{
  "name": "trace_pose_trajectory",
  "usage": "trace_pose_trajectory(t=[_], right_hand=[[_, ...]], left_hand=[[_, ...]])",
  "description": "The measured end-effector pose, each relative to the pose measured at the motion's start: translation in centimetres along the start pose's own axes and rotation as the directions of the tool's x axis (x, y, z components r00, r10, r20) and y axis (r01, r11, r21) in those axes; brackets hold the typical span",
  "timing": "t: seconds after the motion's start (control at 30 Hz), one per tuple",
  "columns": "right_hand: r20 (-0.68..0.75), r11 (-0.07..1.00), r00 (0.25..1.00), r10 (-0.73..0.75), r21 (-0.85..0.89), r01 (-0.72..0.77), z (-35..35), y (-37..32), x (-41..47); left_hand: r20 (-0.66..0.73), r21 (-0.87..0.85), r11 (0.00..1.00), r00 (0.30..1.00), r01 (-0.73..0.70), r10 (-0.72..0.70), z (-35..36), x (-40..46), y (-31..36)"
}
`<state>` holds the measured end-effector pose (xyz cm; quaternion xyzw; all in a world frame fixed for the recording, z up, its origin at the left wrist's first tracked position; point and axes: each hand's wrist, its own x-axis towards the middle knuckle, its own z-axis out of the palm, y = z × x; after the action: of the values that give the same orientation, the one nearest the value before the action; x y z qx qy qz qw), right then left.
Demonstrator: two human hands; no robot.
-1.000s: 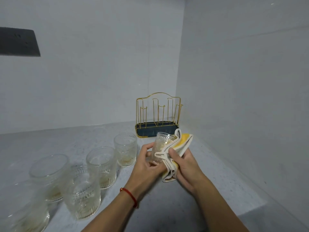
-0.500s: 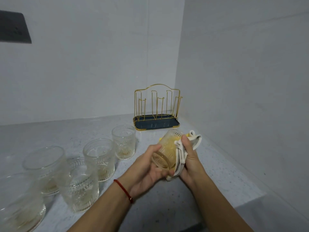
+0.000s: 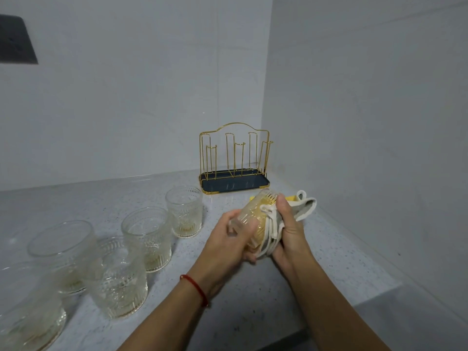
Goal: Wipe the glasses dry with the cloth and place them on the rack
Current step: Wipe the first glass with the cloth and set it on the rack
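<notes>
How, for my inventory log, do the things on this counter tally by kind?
Clear ribbed glass tumblers: 6 (5 standing, 1 held)
Gold wire rack with dark blue tray: 1
White and yellow cloth: 1
Total: 8

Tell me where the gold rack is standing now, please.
In the head view the rack stands on the counter in the far right corner where the two walls meet, beyond the hands and the glass being wiped.
</notes>
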<state>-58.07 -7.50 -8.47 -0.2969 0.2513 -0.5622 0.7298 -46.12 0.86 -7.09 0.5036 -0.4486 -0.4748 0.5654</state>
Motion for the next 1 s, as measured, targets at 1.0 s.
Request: trace_pose_trajectory(t=[1.0], right_hand=[[0.165, 0.995, 0.984, 0.072, 0.052, -0.082, -0.4, -0.5, -0.7]], left_hand=[[0.257, -0.107, 0.925, 0.909, 0.365, -0.329, 0.1, -0.4, 0.6]])
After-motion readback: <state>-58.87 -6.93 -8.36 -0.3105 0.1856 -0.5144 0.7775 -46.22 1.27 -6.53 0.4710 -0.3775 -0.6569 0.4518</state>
